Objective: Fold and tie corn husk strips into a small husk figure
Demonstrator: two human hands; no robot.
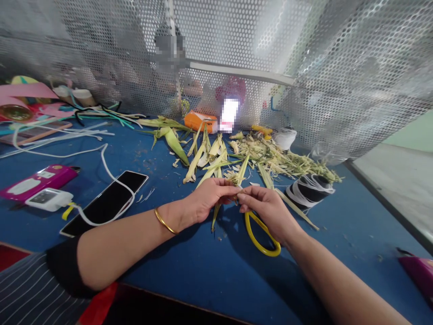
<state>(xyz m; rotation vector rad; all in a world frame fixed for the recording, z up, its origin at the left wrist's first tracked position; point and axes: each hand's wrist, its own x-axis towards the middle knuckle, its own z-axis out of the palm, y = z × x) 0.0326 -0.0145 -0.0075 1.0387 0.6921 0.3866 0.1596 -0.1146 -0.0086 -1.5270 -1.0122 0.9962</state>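
Note:
My left hand (216, 195) is closed in a pinch on a small bundle of dried corn husk (234, 179), its frayed end rising above the fingertips. My right hand (269, 207) meets it there, thumb and fingers pressed together on the lower end of the same piece. From under my right hand shows the yellow handle loop of a pair of scissors (260, 253); the blades are hidden, and whether the fingers hold the loop I cannot tell. Several pale green husk strips (199, 158) lie just beyond my hands on the blue table (189, 271).
A heap of husk shreds (277, 158) spreads at the back right. Near my right hand stands a black spool with white string (308, 192). Left lie a dark phone (108, 201), a white cable (107, 160) and a magenta device (40, 183). A perforated metal screen (237, 40) closes the back.

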